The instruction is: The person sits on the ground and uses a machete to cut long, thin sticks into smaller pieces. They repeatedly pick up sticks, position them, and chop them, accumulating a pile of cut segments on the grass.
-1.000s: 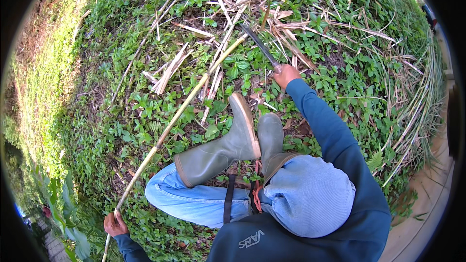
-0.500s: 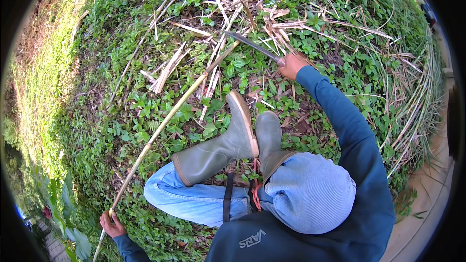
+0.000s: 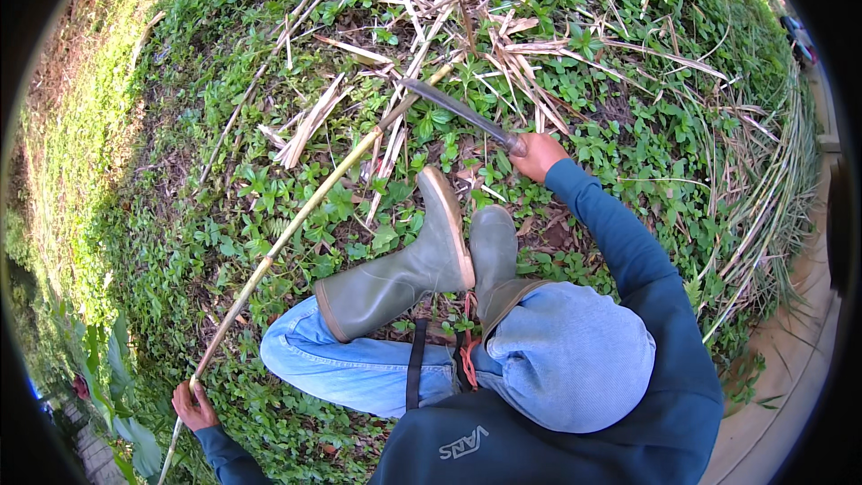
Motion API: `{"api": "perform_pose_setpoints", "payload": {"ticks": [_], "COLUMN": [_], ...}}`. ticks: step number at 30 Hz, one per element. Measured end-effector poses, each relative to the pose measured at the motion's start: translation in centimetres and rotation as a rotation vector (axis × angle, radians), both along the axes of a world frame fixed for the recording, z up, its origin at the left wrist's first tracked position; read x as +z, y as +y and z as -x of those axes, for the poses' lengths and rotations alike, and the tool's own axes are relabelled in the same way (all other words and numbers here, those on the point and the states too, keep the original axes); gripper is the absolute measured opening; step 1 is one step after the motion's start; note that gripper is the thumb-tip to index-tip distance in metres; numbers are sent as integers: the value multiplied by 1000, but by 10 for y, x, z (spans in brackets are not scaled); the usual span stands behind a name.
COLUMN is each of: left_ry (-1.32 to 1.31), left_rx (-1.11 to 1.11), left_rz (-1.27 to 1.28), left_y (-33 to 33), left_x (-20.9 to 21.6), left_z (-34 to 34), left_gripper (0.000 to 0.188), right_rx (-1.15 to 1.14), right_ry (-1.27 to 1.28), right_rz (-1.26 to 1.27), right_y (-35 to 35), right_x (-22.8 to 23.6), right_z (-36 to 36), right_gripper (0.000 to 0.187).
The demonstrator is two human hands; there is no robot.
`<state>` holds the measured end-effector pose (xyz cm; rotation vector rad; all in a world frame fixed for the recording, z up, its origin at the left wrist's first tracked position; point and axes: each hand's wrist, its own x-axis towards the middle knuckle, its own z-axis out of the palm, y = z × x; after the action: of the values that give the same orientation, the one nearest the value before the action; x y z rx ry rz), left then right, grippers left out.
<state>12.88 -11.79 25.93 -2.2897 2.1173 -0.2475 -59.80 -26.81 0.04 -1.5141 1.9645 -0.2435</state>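
Note:
A long, pale, jointed cane pole (image 3: 296,223) slants from the near left up to the middle of the ground at the far side. My left hand (image 3: 195,407) is closed around its lower part, and the thin near end runs on below the fingers. In my right hand (image 3: 537,155) is the handle of a machete (image 3: 462,114) with a dark blade, slightly curved at the tip. The blade points left and meets the pole a little short of its far end. Whether its edge presses into the pole, I cannot tell.
Split dry stalk pieces (image 3: 310,126) lie among low green plants. My green rubber boots (image 3: 404,278) and bent jeans-covered legs are between my arms. A pile of long green stalks (image 3: 763,207) lies at right, beside a pale paved edge (image 3: 790,368).
My right hand and the machete have come nearer to me, the blade crossing the pole lower down. My left hand has shifted slightly left, and the pole's far end reaches a bit farther.

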Motion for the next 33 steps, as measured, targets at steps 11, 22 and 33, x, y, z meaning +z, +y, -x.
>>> {"api": "perform_pose_setpoints", "payload": {"ticks": [11, 22, 33], "left_ry": [-157, -328, -550], "left_rx": [-160, -262, -332], "left_rz": [92, 245, 445], "left_y": [-13, -14, -25], "left_x": [0, 20, 51], "left_z": [-7, -11, -18], "left_gripper": [35, 36, 38], "right_rx": [-63, 151, -47], "right_ry": [94, -126, 3], "right_rz": [-92, -177, -107], "right_y": [-31, -18, -42], "right_x": [6, 18, 20], "right_z": [26, 48, 61], "right_gripper": [29, 31, 32]}}
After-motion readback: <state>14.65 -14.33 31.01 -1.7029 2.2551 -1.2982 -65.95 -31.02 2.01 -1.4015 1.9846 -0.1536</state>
